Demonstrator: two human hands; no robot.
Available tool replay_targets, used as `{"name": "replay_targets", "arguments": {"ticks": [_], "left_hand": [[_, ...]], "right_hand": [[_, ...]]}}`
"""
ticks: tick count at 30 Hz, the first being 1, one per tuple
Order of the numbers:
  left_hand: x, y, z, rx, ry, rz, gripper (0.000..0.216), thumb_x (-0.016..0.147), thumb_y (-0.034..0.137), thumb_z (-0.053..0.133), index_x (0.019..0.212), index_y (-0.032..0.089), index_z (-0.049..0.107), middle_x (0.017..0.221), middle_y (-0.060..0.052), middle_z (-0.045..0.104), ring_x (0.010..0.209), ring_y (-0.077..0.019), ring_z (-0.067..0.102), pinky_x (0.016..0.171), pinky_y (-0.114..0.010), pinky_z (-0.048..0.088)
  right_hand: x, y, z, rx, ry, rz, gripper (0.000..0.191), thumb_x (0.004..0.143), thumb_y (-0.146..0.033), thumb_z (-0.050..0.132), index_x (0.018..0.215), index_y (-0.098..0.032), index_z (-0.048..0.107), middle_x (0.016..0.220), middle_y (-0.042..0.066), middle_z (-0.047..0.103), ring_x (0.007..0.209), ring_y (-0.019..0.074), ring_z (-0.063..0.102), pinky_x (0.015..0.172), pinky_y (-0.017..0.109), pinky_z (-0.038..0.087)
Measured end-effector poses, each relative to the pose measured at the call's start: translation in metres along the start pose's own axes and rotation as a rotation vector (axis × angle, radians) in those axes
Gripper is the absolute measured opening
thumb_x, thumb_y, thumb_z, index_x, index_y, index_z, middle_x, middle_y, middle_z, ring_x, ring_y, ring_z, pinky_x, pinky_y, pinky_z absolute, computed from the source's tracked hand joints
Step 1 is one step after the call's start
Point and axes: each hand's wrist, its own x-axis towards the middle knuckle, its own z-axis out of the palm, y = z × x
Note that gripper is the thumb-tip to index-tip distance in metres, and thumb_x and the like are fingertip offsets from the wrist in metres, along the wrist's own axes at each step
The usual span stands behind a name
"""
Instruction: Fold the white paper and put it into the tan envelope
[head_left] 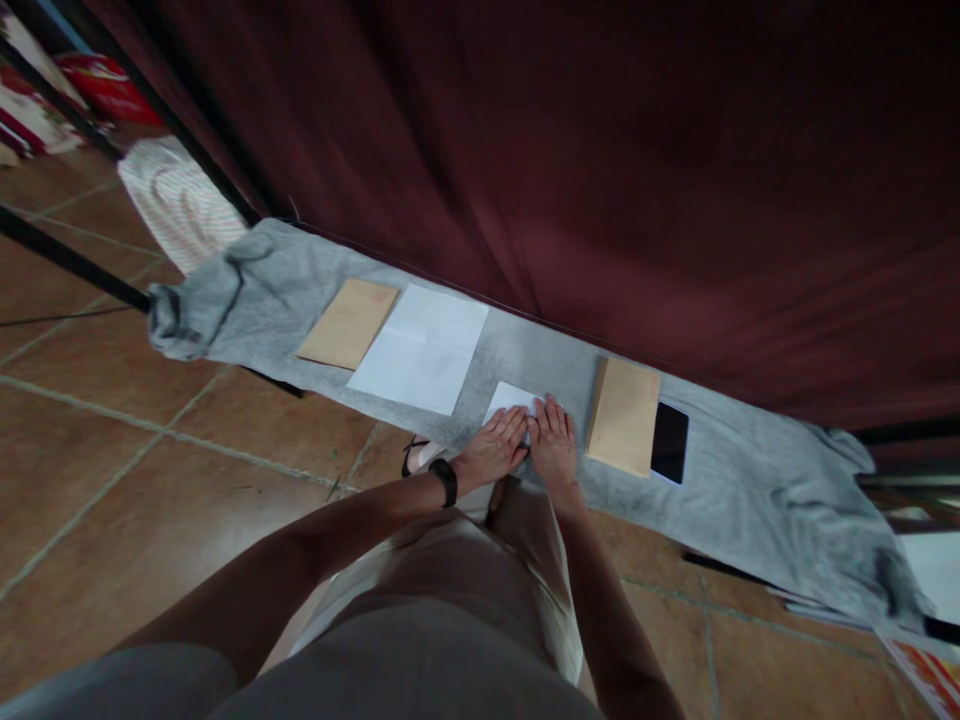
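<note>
Both hands rest side by side on a small folded white paper (512,398) on a narrow surface covered by a grey cloth (285,285). My left hand (496,446), with a black band on its wrist, lies flat with fingers stretched on the paper's near left part. My right hand (553,443) lies flat on its near right part, fingers together and extended. A brown envelope (624,414) sits just right of my right hand, with a black phone (670,442) beside it.
Farther left on the cloth lie a larger white sheet (421,347) and a second brown envelope (349,322). A dark red curtain (600,150) hangs behind. Brown tiled floor (112,430) lies below, with a striped cloth (180,200) at upper left.
</note>
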Motion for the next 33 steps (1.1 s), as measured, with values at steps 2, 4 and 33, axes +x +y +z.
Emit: {"name": "replay_targets", "arguments": {"ticks": [2,4,33], "left_hand": [[0.000,0.000,-0.001,0.004,-0.003,-0.003,0.057,0.104,0.037,0.041,0.149,0.002,0.045,0.158,-0.022,0.040,0.152,-0.0301,0.032,0.125,-0.048,0.025],[0.000,0.000,-0.002,0.002,-0.007,-0.003,0.057,0.104,0.037,0.041,0.149,0.002,0.045,0.159,-0.021,0.039,0.152,-0.0297,0.031,0.125,-0.048,0.024],[0.000,-0.040,-0.008,-0.204,0.165,-0.255,0.052,0.105,0.031,0.032,0.151,0.011,0.041,0.156,-0.018,0.047,0.145,-0.0260,0.044,0.117,-0.045,0.041]], "right_hand": [[-0.002,0.000,0.000,-0.020,0.003,0.004,0.049,0.107,-0.029,0.034,0.153,-0.013,0.044,0.161,0.019,0.039,0.147,0.0298,0.039,0.118,0.052,0.029],[-0.003,0.000,0.001,-0.032,0.000,0.014,0.050,0.107,-0.030,0.034,0.154,-0.015,0.043,0.162,0.018,0.037,0.147,0.0302,0.038,0.117,0.053,0.029],[0.000,-0.005,-0.003,0.060,0.032,0.136,0.049,0.106,-0.031,0.041,0.153,-0.016,0.045,0.160,0.017,0.041,0.147,0.0297,0.039,0.118,0.052,0.031]]}}
